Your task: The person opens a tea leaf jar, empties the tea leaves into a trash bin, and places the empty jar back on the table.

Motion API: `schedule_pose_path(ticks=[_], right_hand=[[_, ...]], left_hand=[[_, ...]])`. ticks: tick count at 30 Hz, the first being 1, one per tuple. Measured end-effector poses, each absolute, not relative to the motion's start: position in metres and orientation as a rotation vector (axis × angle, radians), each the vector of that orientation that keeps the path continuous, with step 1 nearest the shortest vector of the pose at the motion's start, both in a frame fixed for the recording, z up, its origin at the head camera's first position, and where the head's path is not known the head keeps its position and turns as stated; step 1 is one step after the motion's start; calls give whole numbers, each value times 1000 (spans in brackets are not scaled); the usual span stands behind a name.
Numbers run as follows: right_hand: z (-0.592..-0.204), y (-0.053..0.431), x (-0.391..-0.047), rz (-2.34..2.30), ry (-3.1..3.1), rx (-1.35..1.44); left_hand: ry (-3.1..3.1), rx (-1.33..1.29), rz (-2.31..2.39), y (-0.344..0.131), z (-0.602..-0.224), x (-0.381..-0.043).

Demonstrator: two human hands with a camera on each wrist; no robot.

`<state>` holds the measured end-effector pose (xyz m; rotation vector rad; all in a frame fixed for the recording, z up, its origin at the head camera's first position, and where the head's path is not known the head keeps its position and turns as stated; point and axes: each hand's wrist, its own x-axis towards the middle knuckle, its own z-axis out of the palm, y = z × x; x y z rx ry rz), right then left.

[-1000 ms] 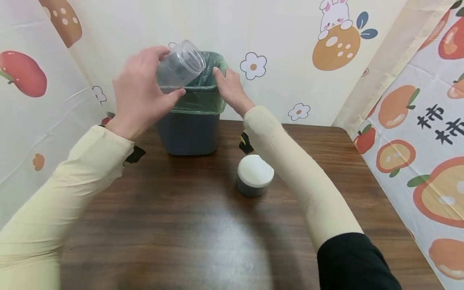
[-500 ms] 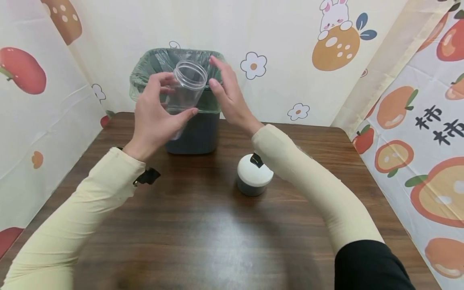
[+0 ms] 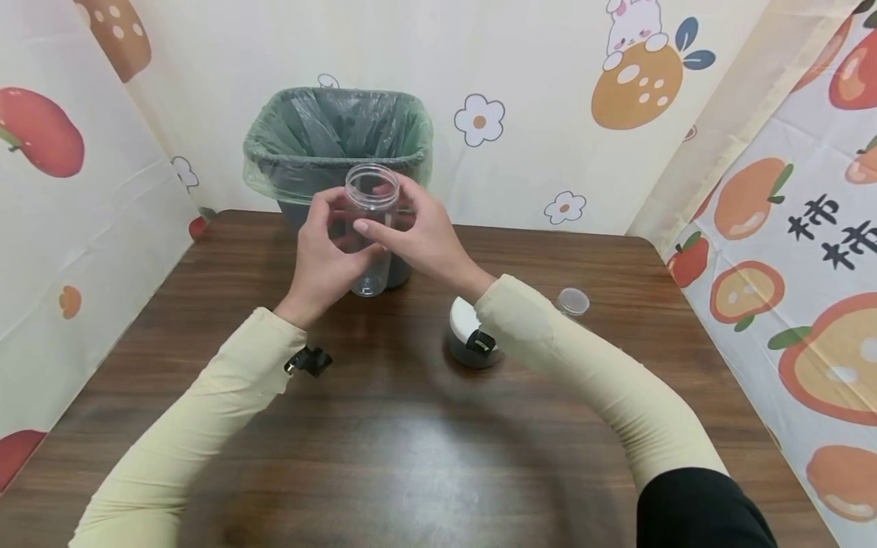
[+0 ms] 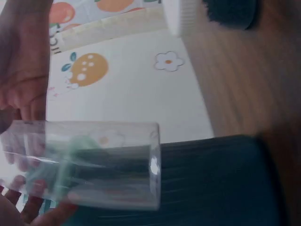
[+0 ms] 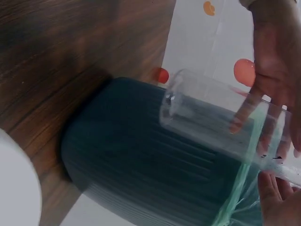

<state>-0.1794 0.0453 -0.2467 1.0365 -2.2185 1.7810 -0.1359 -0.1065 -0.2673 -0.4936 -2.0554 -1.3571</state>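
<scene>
Both hands hold a clear plastic jar (image 3: 372, 280) upright, its threaded mouth uncovered, just in front of a bin. My left hand (image 3: 325, 259) grips it from the left, thumb in front and fingers behind. From the right, my right hand (image 3: 430, 240) holds its upper part, with the thumb across the front. The jar (image 4: 108, 165) looks see-through in the left wrist view, and in the right wrist view the jar's base (image 5: 171, 106) is unobstructed. Behind it stands the dark bin (image 5: 122, 136) with a green bag (image 3: 263, 164) folded over its rim.
A dark round container with a white lid (image 3: 463, 318) stands on the wooden table (image 3: 329, 441), partly behind the right wrist. A small clear round lid or container (image 3: 572, 301) shows beyond the right forearm. Printed curtains (image 3: 534, 167) border the table.
The jar has come from tilted over the bin to upright in front of it. The right hand has left the bin's rim and now holds the jar. The small clear round piece has come into view.
</scene>
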Motion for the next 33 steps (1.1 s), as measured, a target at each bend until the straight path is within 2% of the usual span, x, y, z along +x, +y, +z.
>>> schedule_pose_path(ticks=[3, 14, 33], right_hand=[[-253, 48, -181, 1773, -2231, 1065], [-284, 60, -184, 1578, -2496, 958], [-314, 63, -181, 1538, -2715, 908]], left_hand=[[-2077, -508, -1426, -100, -267, -126], [-2153, -485, -1563, -97, -304, -128], [-2249, -474, -1658, -99, -338, -129]])
